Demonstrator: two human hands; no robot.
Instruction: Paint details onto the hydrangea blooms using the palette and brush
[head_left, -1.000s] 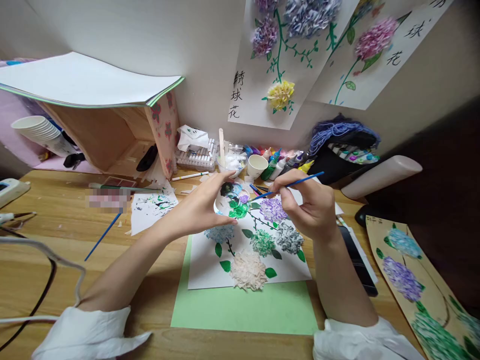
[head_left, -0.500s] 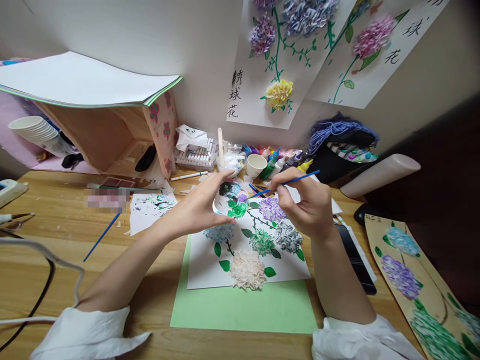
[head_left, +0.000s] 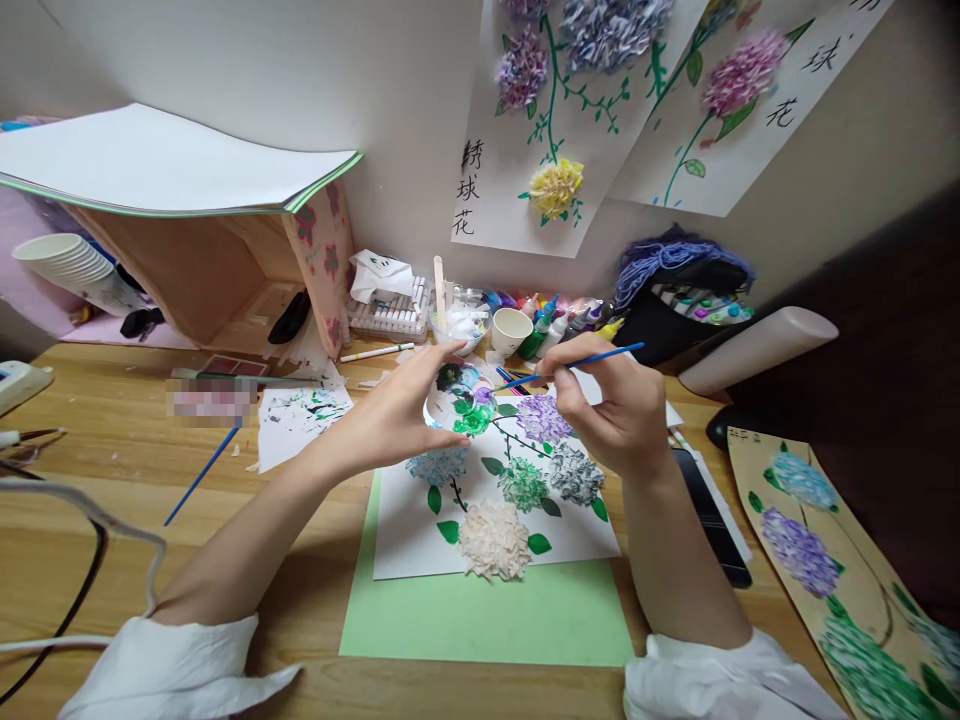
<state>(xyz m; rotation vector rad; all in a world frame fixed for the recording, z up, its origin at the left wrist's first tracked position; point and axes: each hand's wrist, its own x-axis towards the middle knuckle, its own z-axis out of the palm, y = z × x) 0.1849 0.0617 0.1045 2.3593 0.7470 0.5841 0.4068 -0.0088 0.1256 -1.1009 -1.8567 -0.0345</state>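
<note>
My left hand point(head_left: 394, 415) grips the rim of a small white palette dish point(head_left: 459, 395) smeared with green, blue and black paint, thumb below and fingers above. My right hand point(head_left: 611, 405) pinches a thin blue paintbrush point(head_left: 577, 365) whose tip points left, at the dish. Under both hands lies a white sheet point(head_left: 420, 535) with paper hydrangea flowers and green painted leaves, resting on a light green sheet point(head_left: 487, 615) on the wooden desk.
Paint bottles point(head_left: 551, 325), a paper cup point(head_left: 514, 330) and a marker box point(head_left: 390, 318) line the back wall. A second blue brush point(head_left: 201, 475) and a paint-stained paper point(head_left: 304, 415) lie left. A phone point(head_left: 712, 520) and a flower painting point(head_left: 825, 560) lie right. Cables cross the near left.
The brush in my right hand has tilted flatter and its tip has shifted slightly up and left over the dish. My left hand stays on the dish.
</note>
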